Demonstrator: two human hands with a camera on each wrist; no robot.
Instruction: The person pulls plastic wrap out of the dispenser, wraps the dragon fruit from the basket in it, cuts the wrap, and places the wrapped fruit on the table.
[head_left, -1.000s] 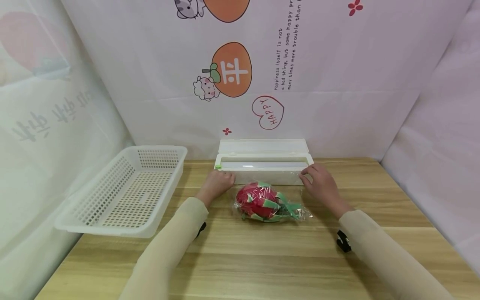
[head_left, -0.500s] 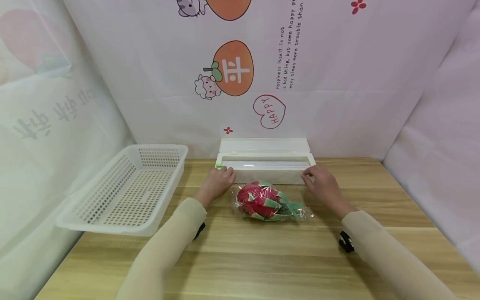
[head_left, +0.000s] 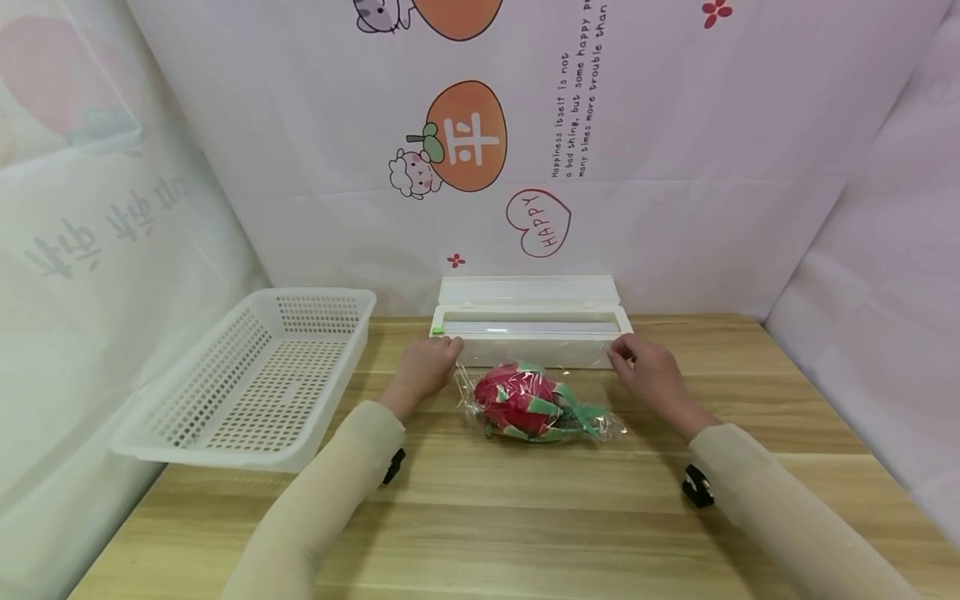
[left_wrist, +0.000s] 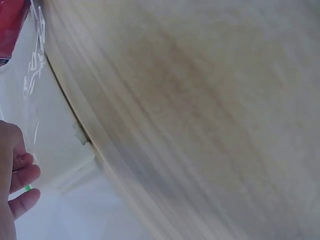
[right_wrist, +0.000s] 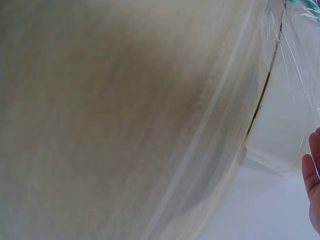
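Observation:
A red and green dragon fruit [head_left: 521, 400] lies on the wooden table under clear cling film [head_left: 467, 398]. Behind it stands a white cling film dispenser [head_left: 528, 292], its lid raised. My left hand [head_left: 426, 368] pinches the film near the dispenser's front left corner; my right hand [head_left: 651, 373] pinches it near the front right corner. The left wrist view has the left hand's fingers [left_wrist: 25, 176] curled at the film. In the right wrist view, the film runs down to the right hand [right_wrist: 314, 185], which is cut off by the frame edge. How far the film reaches round the fruit is hard to see.
A white perforated plastic basket [head_left: 330, 400] stands at the left of the table [head_left: 540, 517]. Printed white cloth [head_left: 652, 192] hangs behind and at both sides. A small green piece [head_left: 438, 331] sits at the dispenser's left end.
My left hand has shifted left and slightly toward me, drawing the film's left side outward. My right hand has moved slightly right. The fruit and dispenser stay about where they were.

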